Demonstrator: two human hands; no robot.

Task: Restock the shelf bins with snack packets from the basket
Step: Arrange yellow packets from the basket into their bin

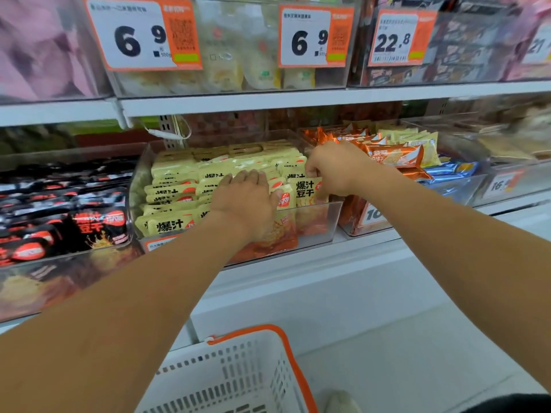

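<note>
A clear shelf bin (322, 222) on the middle shelf is packed with yellow snack packets (179, 174) printed with black characters. My left hand (247, 201) lies flat on the packets at the bin's front, fingers straight, pressing them back. My right hand (334, 169) is at the bin's right front corner, its fingers curled round an upright yellow packet (305, 192) standing in the bin. The white basket (238, 380) with an orange rim sits low in front of me; its inside is mostly hidden.
A bin of black packets (74, 219) stands to the left. Orange, yellow and blue wrapped snacks (396, 156) fill the bin to the right. Above, bins carry price tags (140, 34). A white shelf ledge (328, 263) runs below the bins.
</note>
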